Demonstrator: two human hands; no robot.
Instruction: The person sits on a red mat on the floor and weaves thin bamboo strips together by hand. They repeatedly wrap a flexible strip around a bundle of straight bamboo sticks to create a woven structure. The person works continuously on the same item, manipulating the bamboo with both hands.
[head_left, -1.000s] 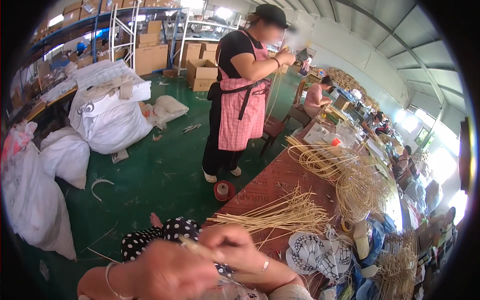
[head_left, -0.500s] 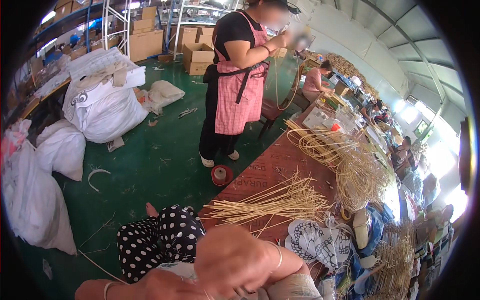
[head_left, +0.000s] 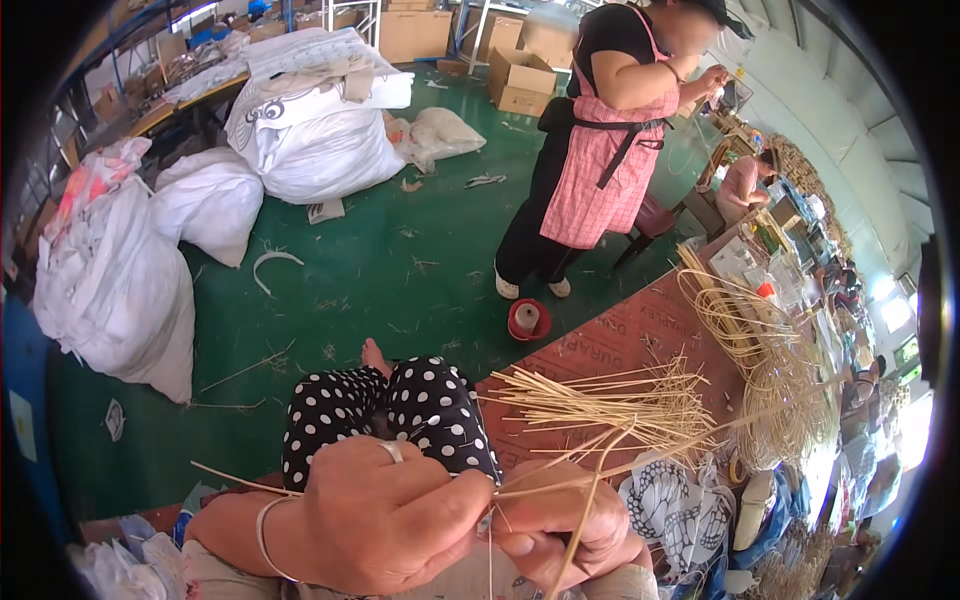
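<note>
Just over my lap in black trousers with white dots, my left hand and my right hand meet with fingertips close together. Both are closed on thin cane strips that cross between them. One strip end sticks out left past my left wrist. From my right hand another strip bends upward and back down, and a long blurred one runs off to the right. A thin pale thread hangs below the fingertips. The exact crossing point is partly hidden by my fingers.
Right of my knees, a red-brown table bears a pile of cut cane strips, coiled cane and butterfly-print cloth. A person in a pink apron stands ahead beside a red bowl. White sacks line the left.
My view has swung, shifting the scene rightward and up. My right hand, blurred and raised over the left before, is now beside it. Cane strips between the hands have come into sight.
</note>
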